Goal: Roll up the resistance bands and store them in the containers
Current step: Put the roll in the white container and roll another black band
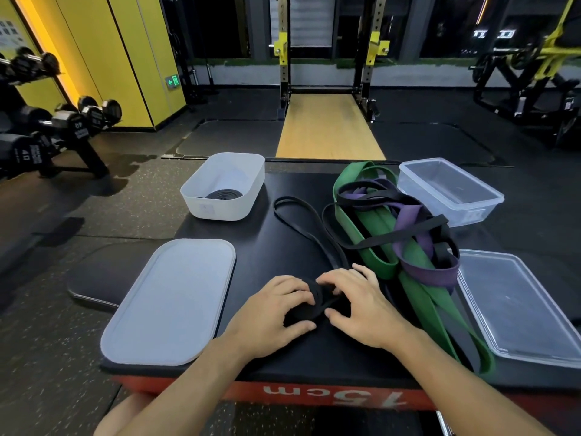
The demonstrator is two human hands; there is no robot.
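A partly rolled black band (pixel 315 302) lies on the black box top, gripped from both sides by my left hand (pixel 273 313) and my right hand (pixel 361 305). Its loose tail (pixel 301 225) runs away across the top in a long loop. To the right sits a tangled heap of a green band (pixel 374 243), a purple band (pixel 424 275) and more black bands. A white container (pixel 251 180) at the far left holds one coiled black band (pixel 224 194). A clear container (pixel 452 209) at the far right holds nothing.
A white lid (pixel 169 300) lies at the near left and a clear lid (pixel 515 303) at the near right. The box has a red front edge marked 15cm (pixel 333 396). A dumbbell rack (pixel 47 130) stands to the left, a squat rack (pixel 327 58) beyond.
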